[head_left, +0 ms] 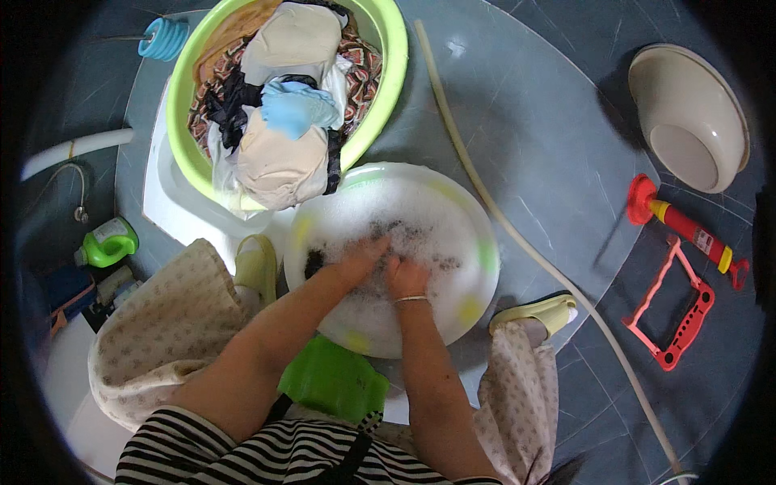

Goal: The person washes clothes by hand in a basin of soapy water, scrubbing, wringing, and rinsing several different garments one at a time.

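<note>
A round white basin [485, 279] with yellow and green patches on it is full of white suds [436, 206]. Dark cloth [314, 263] pokes through the foam at the basin's left and shows in patches around both hands. My left hand [370, 252] dips into the suds at the middle, its fingers mostly hidden by foam. Close beside it, my right hand [406, 277] is closed, knuckles up, on the dark cloth. A thin pale band [411, 299] circles my right wrist.
A lime-green tub [394, 77] heaped with clothes [291, 40] stands beyond the basin. A pale hose [517, 237] runs along the right. Farther right are a beige basin [687, 149], a red plunger-like tool [687, 230] and a red frame [687, 327]. A green bottle [111, 242] lies left.
</note>
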Demonstrator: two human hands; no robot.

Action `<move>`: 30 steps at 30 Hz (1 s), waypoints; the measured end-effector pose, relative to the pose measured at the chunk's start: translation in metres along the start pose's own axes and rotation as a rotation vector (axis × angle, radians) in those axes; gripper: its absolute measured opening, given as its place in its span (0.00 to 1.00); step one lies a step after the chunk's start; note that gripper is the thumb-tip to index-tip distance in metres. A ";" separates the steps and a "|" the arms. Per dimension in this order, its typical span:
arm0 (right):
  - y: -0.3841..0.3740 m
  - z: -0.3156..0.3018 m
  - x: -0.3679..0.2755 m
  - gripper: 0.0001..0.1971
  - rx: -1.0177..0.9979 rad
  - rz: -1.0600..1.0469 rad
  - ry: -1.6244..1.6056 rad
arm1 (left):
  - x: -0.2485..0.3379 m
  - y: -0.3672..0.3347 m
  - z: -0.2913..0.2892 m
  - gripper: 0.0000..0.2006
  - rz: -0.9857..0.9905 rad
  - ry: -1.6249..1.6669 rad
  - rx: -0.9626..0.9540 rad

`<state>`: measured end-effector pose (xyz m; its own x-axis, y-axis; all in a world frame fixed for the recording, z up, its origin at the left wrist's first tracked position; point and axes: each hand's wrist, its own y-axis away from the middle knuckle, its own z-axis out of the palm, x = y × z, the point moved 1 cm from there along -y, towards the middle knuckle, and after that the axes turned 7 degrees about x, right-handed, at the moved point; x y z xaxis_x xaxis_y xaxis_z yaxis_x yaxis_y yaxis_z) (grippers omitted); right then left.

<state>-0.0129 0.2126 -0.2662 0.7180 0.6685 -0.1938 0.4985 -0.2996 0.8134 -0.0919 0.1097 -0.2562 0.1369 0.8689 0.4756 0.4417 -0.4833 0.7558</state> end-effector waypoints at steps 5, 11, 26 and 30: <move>-0.035 0.006 0.015 0.31 0.041 -0.064 -0.152 | -0.029 -0.038 0.010 0.25 0.031 -0.273 -0.262; -0.049 -0.037 0.017 0.27 0.244 -0.246 0.115 | 0.022 -0.049 -0.037 0.22 0.130 -0.394 -0.225; 0.113 -0.032 0.017 0.23 1.077 -0.365 -0.334 | 0.030 0.144 -0.025 0.29 0.539 -0.499 0.563; 0.104 -0.007 -0.007 0.26 0.762 -0.237 -0.007 | 0.027 0.133 -0.030 0.47 0.217 -0.396 0.475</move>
<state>0.0309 0.1813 -0.1761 0.5530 0.7693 -0.3200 0.8314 -0.5344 0.1519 -0.0562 0.0657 -0.1287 0.5433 0.7741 0.3249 0.6983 -0.6315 0.3370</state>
